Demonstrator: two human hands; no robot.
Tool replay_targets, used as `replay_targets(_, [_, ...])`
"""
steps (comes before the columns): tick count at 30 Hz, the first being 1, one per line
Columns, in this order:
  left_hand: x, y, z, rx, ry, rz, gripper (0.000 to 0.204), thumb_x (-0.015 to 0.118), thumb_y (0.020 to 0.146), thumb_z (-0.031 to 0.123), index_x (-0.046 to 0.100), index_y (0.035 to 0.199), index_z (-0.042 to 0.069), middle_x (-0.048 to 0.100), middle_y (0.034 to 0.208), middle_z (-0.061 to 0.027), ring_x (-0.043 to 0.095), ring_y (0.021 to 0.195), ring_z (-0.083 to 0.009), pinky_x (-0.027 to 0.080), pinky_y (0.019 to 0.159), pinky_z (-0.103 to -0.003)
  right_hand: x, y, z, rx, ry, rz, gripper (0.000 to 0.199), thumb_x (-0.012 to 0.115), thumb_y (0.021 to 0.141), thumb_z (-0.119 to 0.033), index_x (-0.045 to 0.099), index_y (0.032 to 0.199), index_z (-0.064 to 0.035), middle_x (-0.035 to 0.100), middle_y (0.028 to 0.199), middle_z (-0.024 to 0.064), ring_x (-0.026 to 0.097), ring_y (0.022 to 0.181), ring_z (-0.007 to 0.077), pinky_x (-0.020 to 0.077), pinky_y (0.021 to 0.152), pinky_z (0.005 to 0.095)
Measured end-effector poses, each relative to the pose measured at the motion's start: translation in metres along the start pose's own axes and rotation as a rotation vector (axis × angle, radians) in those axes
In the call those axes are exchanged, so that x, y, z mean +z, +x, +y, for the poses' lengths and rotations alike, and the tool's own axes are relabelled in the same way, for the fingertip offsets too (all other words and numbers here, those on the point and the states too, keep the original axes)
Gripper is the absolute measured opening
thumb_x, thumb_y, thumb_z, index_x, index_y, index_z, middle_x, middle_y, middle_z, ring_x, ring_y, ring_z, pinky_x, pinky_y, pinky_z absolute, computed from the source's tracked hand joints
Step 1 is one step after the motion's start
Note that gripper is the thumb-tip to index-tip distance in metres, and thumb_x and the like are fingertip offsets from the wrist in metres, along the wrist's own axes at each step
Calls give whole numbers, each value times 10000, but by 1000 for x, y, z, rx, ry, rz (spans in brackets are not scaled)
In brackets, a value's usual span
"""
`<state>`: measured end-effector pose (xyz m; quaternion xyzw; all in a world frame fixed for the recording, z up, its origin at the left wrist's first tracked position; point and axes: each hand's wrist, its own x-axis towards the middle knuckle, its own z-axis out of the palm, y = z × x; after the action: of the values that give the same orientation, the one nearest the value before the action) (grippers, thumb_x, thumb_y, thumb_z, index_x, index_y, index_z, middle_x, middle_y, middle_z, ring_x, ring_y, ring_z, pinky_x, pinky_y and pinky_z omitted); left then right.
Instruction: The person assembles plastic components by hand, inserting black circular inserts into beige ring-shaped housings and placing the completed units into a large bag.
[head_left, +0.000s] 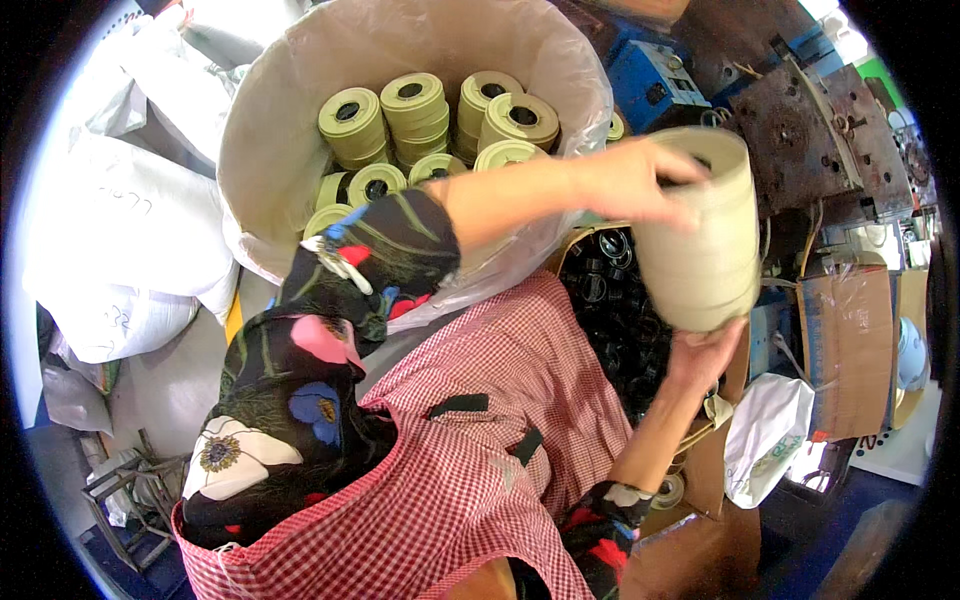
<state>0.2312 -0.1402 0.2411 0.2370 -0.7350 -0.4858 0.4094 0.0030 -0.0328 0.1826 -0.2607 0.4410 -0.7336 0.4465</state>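
Together, hands (643, 182) holding a cream cylinder (697, 255), top and base.

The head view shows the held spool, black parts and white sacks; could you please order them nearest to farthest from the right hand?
1. Held spool: right hand at its base.
2. Black parts: left of that hand.
3. White sacks: far left.

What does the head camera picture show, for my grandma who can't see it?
A person's left hand at the top and right hand underneath hold a big pale spool near many small black parts. Smaller-looking pale spools sit in a large plastic-lined bin.
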Motion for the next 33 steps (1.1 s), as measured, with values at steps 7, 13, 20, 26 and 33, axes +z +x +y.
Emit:
replay_targets(7, [-115, -17, -35, -407, -838, 332, 541, 489, 902, 483, 508, 1252, 71, 568, 1211, -111, 550, 1088, -227, 421, 962, -378, 183, -16, -24, -420, -967, -457, 561, 711, 753, -188, 511, 1226, 38, 619, 968, 87, 572, 805, 136, 480, 750, 275])
replay_targets(13, [-190, -119, -187, -367, -929, 521, 632, 353, 896, 598, 465, 1319, 141, 483, 1336, -99, 454, 1220, -280, 328, 1031, -472, 240, -34, 73, -831, -941, -987, 550, 675, 783, -263, 491, 1226, 6, 507, 1161, 207, 488, 1079, 363, 393, 916, 422])
replay_targets(20, [-197, -214, -264, -698, -1227, 987, 657, 301, 881, 643, 473, 1322, 188, 465, 1359, -81, 423, 1252, -298, 304, 1039, -503, 145, -45, 95, -802, -1213, -844, 377, 633, 798, -211, 575, 1133, -46, 563, 1113, 120, 499, 1069, 305, 350, 923, 420])
replay_targets(26, [-191, -229, -381, -400, -1435, 822, 702, 333, 852, 689, 487, 1312, 182, 477, 1343, -98, 447, 1213, -313, 313, 1022, -507, 138, -44, 107, -845, -1234, -881, 342, 451, 868, -301, 657, 972, -49, 629, 954, 83, 522, 958, 265, 339, 903, 393])
replay_targets(33, [-184, -239, -406, -1070, 15, 1128, 683, 433, 875, 604, 494, 1286, 61, 497, 1313, -146, 461, 1179, -322, 348, 996, -461, 148, -32, 124, -740, -1082, -988, 308, 510, 819, -320, 676, 933, -87, 629, 905, 43, 534, 907, 244, 365, 861, 399])
